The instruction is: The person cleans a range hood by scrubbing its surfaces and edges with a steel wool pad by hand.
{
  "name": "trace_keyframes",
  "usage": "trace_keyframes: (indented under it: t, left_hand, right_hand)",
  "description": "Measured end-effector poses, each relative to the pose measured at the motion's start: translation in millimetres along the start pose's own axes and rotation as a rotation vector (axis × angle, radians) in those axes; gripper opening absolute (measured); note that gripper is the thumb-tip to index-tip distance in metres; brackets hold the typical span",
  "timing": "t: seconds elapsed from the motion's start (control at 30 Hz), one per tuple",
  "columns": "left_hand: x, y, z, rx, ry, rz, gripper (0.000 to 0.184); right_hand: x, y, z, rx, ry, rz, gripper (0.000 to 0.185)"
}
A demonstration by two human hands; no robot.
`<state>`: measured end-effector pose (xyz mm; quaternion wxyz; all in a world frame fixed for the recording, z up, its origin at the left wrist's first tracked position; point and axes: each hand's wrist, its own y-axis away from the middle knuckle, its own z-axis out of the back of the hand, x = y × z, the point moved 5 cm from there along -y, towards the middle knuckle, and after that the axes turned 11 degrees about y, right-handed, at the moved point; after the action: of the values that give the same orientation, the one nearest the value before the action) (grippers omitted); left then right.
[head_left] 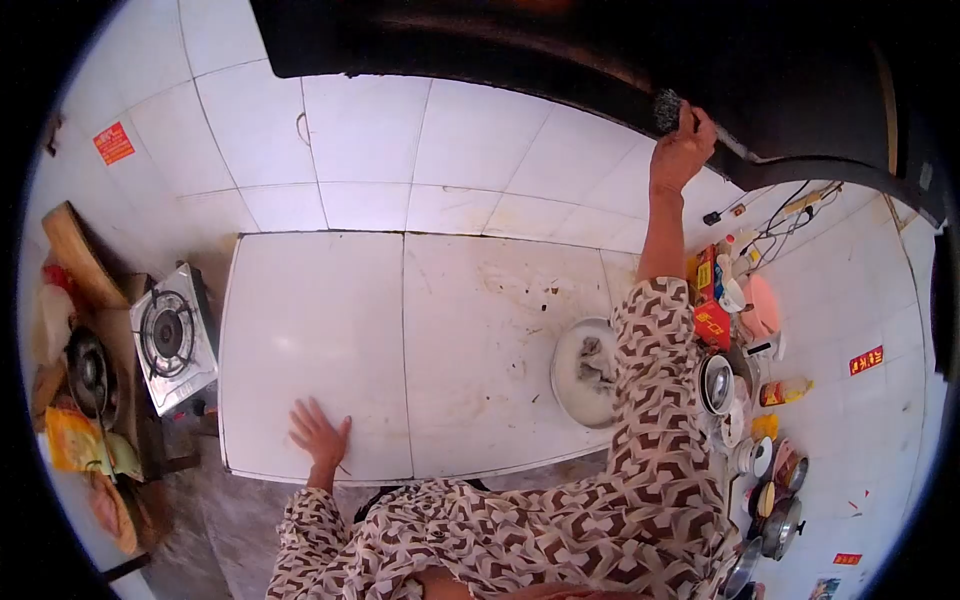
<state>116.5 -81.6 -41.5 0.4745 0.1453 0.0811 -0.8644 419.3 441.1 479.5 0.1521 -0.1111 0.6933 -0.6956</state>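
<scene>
High at the upper right, my right hand (686,150) grips a grey steel wool scrubber (667,110) against the lower edge of a dark range hood (560,85). My left hand (319,435) rests flat with spread fingers on the white tiled counter (320,340), near its front edge. Below my right arm stands a basin (572,385) with whitish liquid and a grey cloth-like lump (597,362) in it. My patterned sleeve covers part of the basin's right side.
A gas stove (168,335) stands left of the counter, beside a wok (90,370). Dark specks and brownish stains mark the counter near the wall. To the right are a red box (712,325), a pink basin (762,305), bowls, an oil bottle (787,391), pots (782,530) and hanging cables (790,215).
</scene>
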Motion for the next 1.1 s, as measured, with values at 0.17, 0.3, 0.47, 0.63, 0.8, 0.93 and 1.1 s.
trace_keyframes:
  t: [0.17, 0.3, 0.47, 0.63, 0.8, 0.93, 1.1]
  left_hand:
    - [-24.1, 4.2, 24.1, 0.190, 0.038, 0.121, 0.100]
    - [-33.2, 10.1, 27.2, 0.180, 0.035, 0.118, 0.099]
    - [-33.4, 17.1, 21.9, -0.018, 0.064, 0.019, 0.099]
    - [-38.3, 17.8, 26.1, 0.003, 0.133, 0.021, 0.100]
    - [-39.0, 16.0, 26.9, 0.130, 0.195, 0.074, 0.102]
    - [-42.0, 14.6, 28.1, 0.139, 0.206, 0.077, 0.102]
    - [-44.8, 14.2, 33.5, 0.152, 0.178, 0.084, 0.101]
  right_hand:
    - [50.5, -3.7, -0.3, -0.103, -0.182, -0.340, 0.041]
    - [75.2, -15.6, 8.8, 0.007, -0.259, -0.451, 0.039]
    - [115.4, -23.1, 28.4, 0.026, -0.305, -0.441, 0.037]
    - [168.4, -32.4, 44.1, -0.001, -0.401, -0.426, 0.037]
    - [219.3, -35.4, 53.2, -0.021, -0.489, -0.352, 0.039]
    - [253.6, -39.1, 54.8, 0.008, -0.566, -0.318, 0.041]
    - [289.0, -39.3, 58.4, -0.008, -0.641, -0.245, 0.037]
